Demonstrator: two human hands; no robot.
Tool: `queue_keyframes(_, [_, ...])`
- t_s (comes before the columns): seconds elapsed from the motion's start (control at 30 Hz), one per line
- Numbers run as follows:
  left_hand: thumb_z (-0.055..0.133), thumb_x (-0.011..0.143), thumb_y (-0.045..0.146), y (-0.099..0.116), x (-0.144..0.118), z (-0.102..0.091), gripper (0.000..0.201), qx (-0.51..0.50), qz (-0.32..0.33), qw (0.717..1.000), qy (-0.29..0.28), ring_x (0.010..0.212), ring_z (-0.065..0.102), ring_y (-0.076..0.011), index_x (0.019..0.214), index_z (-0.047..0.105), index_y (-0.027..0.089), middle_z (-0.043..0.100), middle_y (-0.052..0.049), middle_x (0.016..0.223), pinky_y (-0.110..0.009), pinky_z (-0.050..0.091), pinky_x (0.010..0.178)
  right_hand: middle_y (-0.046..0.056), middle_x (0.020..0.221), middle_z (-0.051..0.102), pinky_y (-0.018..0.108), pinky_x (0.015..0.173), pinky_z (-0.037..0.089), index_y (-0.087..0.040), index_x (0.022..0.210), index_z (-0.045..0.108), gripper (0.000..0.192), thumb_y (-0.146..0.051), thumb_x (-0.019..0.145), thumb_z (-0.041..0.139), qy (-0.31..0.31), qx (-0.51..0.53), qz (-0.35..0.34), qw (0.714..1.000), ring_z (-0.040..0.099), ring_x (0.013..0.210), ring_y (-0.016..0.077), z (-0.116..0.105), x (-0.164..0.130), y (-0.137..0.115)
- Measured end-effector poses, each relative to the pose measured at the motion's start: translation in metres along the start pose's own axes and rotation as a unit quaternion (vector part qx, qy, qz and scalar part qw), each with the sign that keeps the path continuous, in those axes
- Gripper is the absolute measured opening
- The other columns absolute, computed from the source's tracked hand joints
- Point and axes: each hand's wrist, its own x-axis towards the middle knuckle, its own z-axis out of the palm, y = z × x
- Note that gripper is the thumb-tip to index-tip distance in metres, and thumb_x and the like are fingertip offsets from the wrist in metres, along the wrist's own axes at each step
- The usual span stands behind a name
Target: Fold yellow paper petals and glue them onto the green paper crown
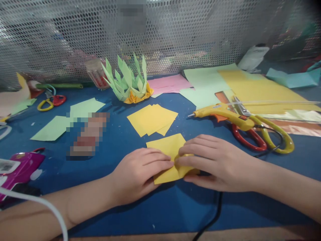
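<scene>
Both hands are on one square of yellow paper (164, 145) near the front of the blue table. My left hand (140, 172) has its fingers over the paper's left side, the thumb under its lower edge. At the right side, my right hand (210, 162) grips the sheet between fingers and thumb, and the paper curls up there. Just beyond lies a small fan of yellow squares (150, 118). A folded green paper piece (127, 78) with pointed leaves and an orange base stands farther back.
To the right lie a yellow glue gun (223, 113) with a black cord (213, 217) and large scissors (276, 134). Green sheets (54, 129), small scissors (54, 100) and a purple device (21, 170) are on the left. A perforated metal screen (175, 36) borders the back.
</scene>
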Motion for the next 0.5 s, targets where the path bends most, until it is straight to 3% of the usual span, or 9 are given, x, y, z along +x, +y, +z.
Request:
queue_keyframes(0.13, [0.054, 0.089, 0.019, 0.0038, 0.0038, -0.003, 0.013, -0.002, -0.019, 1.0, -0.01, 0.096, 0.067, -0.0164, 0.095, 0.065, 0.016, 0.073, -0.004, 0.098, -0.028, 0.052, 0.089, 0.005, 0.079, 0.067, 0.03, 0.073, 0.046, -0.016, 0.092, 0.06, 0.015, -0.012, 0.086, 0.047, 0.019, 0.032, 0.01, 0.999, 0.061, 0.079, 0.0165, 0.0026, 0.0017, -0.0006])
queue_keyframes(0.3, [0.053, 0.089, 0.016, 0.0077, 0.0018, -0.0041, 0.011, -0.045, -0.014, 0.999, 0.007, 0.091, 0.068, -0.0136, 0.088, 0.063, 0.015, 0.073, -0.004, 0.093, -0.023, 0.051, 0.09, 0.003, 0.066, 0.061, 0.026, 0.062, 0.043, -0.017, 0.08, 0.058, 0.017, -0.009, 0.084, 0.043, 0.009, 0.07, 0.064, 0.995, 0.054, 0.062, 0.0134, 0.001, 0.0005, -0.0055])
queue_keyframes(0.4, [0.05, 0.089, 0.013, 0.0085, -0.0015, -0.0033, 0.015, -0.058, -0.056, 0.997, 0.008, 0.093, 0.067, -0.0119, 0.102, 0.058, 0.015, 0.071, -0.004, 0.099, -0.02, 0.052, 0.089, 0.001, 0.066, 0.059, 0.021, 0.054, 0.04, -0.019, 0.085, 0.056, 0.014, -0.011, 0.086, 0.043, 0.011, 0.115, 0.123, 0.986, 0.051, 0.057, 0.0107, 0.0034, -0.0024, -0.0062])
queue_keyframes(0.5, [0.047, 0.088, 0.009, 0.008, -0.0018, -0.002, 0.034, -0.053, -0.107, 0.993, 0.025, 0.112, 0.058, -0.0133, 0.122, 0.046, 0.014, 0.061, -0.01, 0.119, -0.021, 0.05, 0.093, 0.0, 0.072, 0.063, 0.018, 0.049, 0.038, -0.019, 0.089, 0.056, 0.011, -0.015, 0.089, 0.046, 0.011, 0.137, 0.206, 0.969, 0.052, 0.054, 0.0083, 0.0087, -0.0025, -0.0049])
